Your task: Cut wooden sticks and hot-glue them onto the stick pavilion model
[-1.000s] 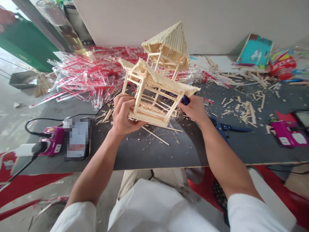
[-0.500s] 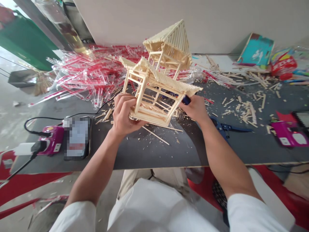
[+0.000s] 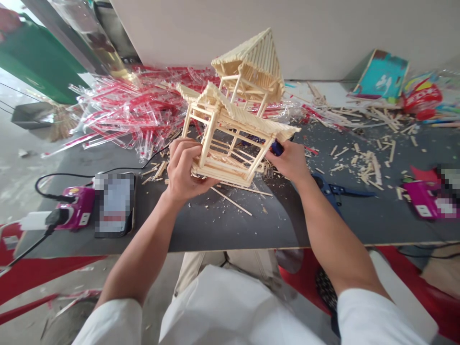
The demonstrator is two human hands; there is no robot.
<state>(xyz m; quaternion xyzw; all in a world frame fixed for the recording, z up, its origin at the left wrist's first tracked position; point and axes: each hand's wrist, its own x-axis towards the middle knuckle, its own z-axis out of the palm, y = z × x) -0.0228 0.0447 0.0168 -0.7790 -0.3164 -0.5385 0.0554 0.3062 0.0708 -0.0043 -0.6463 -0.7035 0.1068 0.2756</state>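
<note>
A model house of pale wooden sticks (image 3: 247, 115), with a lower roof and a small roofed tower, is held tilted above the table. My left hand (image 3: 185, 167) is closed around its lower left corner, thumb under the base. At the model's right side, my right hand (image 3: 289, 163) is closed on a dark blue tool (image 3: 277, 147). Most of that tool is hidden behind the model, and I cannot make out its kind. Below the base, a few thin sticks (image 3: 232, 201) lie among crumbs of wood.
Red-and-clear plastic wrappers (image 3: 143, 105) heap up at the back left. A phone (image 3: 115, 206) and a purple power strip (image 3: 77, 208) with cables lie at left. Blue pruning shears (image 3: 338, 190), stick scraps (image 3: 370, 165) and another purple power strip (image 3: 431, 199) are at right.
The model has shifted very slightly left and up in the view. Both hands keep their hold.
</note>
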